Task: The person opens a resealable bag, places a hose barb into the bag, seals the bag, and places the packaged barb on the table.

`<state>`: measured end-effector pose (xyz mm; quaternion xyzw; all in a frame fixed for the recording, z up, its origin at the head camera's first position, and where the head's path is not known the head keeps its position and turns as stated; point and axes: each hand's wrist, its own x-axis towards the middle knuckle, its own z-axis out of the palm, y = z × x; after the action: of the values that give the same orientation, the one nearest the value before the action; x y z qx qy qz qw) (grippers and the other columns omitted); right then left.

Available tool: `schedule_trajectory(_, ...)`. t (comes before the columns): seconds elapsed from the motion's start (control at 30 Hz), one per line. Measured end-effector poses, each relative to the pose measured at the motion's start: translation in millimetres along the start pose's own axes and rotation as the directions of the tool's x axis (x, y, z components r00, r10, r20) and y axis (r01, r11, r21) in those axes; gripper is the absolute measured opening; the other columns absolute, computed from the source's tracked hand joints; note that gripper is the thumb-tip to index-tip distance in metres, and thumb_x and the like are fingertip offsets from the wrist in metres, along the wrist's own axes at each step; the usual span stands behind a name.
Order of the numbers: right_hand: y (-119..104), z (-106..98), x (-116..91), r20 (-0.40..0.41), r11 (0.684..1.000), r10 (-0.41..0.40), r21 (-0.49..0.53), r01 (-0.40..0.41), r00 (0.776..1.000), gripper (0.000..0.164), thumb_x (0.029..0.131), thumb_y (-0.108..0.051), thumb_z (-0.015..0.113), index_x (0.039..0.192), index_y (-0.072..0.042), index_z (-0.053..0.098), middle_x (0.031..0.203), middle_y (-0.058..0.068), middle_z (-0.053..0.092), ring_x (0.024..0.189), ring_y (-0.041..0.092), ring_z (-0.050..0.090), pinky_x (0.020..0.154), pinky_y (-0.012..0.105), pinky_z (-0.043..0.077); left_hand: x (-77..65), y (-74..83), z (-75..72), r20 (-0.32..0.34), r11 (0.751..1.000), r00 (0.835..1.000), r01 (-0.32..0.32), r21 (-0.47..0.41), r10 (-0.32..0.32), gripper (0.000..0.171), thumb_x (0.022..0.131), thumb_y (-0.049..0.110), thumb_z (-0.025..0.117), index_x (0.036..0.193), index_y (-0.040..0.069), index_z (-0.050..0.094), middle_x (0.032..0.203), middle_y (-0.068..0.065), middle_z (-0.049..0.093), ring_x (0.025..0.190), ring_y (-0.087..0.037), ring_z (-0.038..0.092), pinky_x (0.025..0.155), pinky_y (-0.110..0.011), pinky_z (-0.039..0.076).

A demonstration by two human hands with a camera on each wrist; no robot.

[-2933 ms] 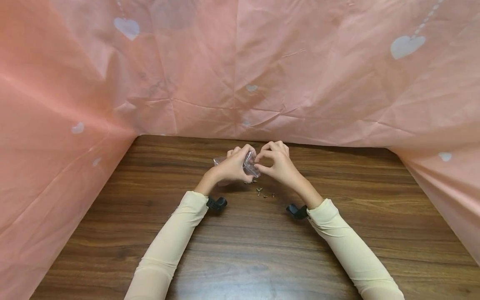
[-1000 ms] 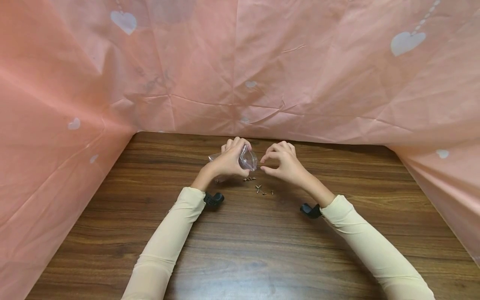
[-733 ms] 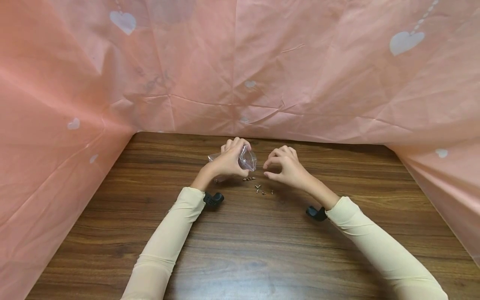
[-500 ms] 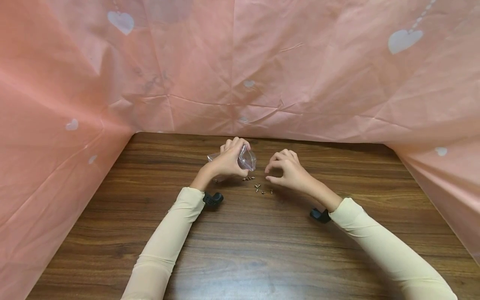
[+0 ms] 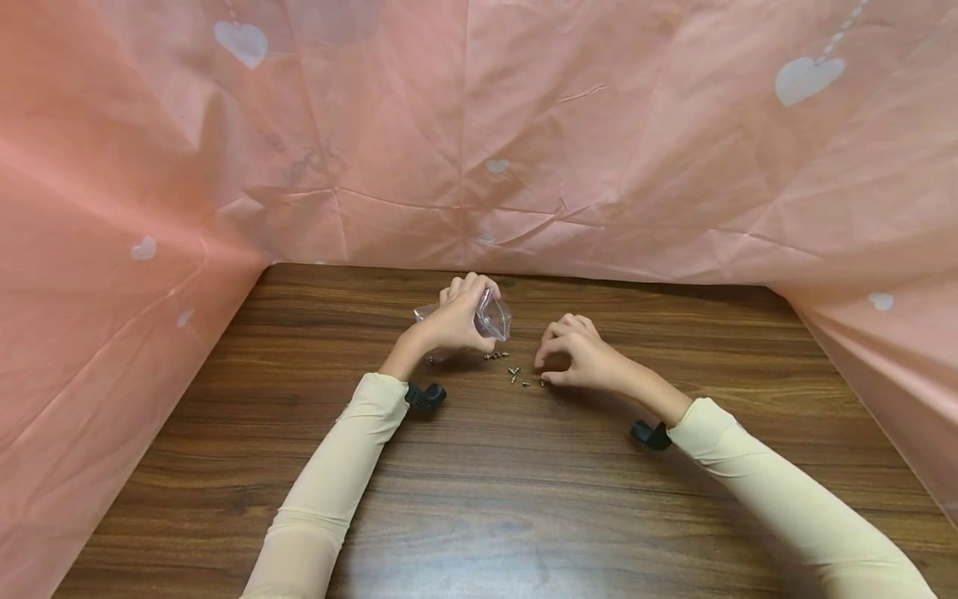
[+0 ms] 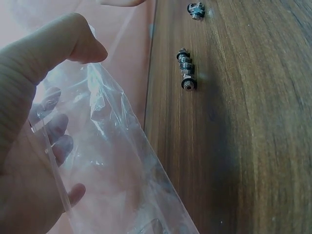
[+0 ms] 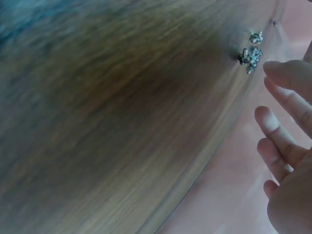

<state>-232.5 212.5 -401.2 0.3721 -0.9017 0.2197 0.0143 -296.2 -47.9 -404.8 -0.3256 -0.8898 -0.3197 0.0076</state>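
Observation:
My left hand [image 5: 455,323] grips a clear plastic bag [image 5: 496,318], its mouth spread and facing right. In the left wrist view the thumb is at the edge of the bag [image 6: 122,161] and the fingers show through the film. Small metal fittings [image 5: 513,371] with dark rings lie scattered on the table between my hands. My right hand [image 5: 587,353] is low at their right side, fingers bent, thumb tip right at the rightmost fitting [image 5: 542,383]. A gap shows between thumb and fingers. In the right wrist view the thumb is beside a cluster of fittings [image 7: 251,56].
The brown wood-grain table [image 5: 479,482] stretches toward me. A pink sheet with white hearts [image 5: 599,150] hangs behind the table and along both sides. Several fittings [image 5: 496,356] sit in a row just under the bag, and another fitting [image 5: 430,360] lies below my left hand.
My right hand has drawn back from the bag's mouth, its finger and thumb spreading, and has come down rightward to the rightmost fitting. The left hand and bag have barely moved lately.

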Motion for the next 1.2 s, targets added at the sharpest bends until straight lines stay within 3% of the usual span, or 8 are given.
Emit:
schedule_trajectory(0.23, -1.8, 0.7, -2.9, 0.057, 1.000, 0.004, -0.007, -0.003, 0.998, 0.016, 0.076, -0.010, 0.085, 0.088, -0.017, 0.077, 0.094, -0.002, 0.064, 0.099, 0.021, 0.046, 0.100, 0.058, 0.029, -0.9, 1.1, -0.8, 0.007, 1.000, 1.000, 0.001, -0.004, -0.001, 0.073, 0.061, 0.022, 0.085, 0.123, 0.017, 0.046, 0.121, -0.007, 0.047, 0.109, -0.028, 0.038, 0.100, -0.047, 0.028)
schedule_trajectory(1.2, 0.0, 4.9, 1.0, 0.101, 1.000, 0.011, -0.006, -0.011, 0.995, 0.016, 0.076, -0.009, 0.085, 0.081, -0.020, 0.075, 0.091, -0.004, 0.062, 0.096, 0.019, 0.045, 0.103, 0.059, 0.029, -0.9, 3.7, -3.5, 0.019, 1.000, 1.000, -0.008, -0.003, 0.008, 0.072, 0.063, 0.020, 0.084, 0.125, 0.016, 0.047, 0.122, -0.007, 0.047, 0.111, -0.029, 0.037, 0.101, -0.048, 0.027)
